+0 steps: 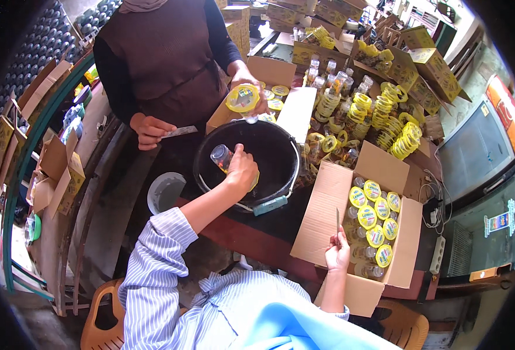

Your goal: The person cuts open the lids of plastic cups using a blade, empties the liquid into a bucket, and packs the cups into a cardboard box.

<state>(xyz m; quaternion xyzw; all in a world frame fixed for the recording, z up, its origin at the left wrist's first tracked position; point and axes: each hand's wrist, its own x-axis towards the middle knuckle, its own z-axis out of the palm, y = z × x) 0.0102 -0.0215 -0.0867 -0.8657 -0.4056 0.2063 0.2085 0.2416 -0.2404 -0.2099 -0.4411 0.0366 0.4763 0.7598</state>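
- Head view, labels: round yellow discs (375,236), printed in green and white; eight can be counted in the near carton (322,204).
- Black bucket (278,157), one, on the bench (240,244), with a teal handle grip (271,206); the clear container (221,156) is inside its rim, tilted.
- Left hand (243,169), one: fingers closed around that clear container.
- Right hand (337,252), one: fingers pinched on a thin flat strip (337,220), upright, over the near carton's left side.
- Near carton: open, flaps spread, right of the bucket; clear containers lie in it under the discs.
- Grey tub (165,193), one, just left of the bucket; contents cannot be told.
- Co-worker (164,64), one: one hand holds a yellow-topped container (243,100), the other a pale strip (180,132).
- Yellow-ringed stacks (380,116), beyond the bucket: too crowded to count.
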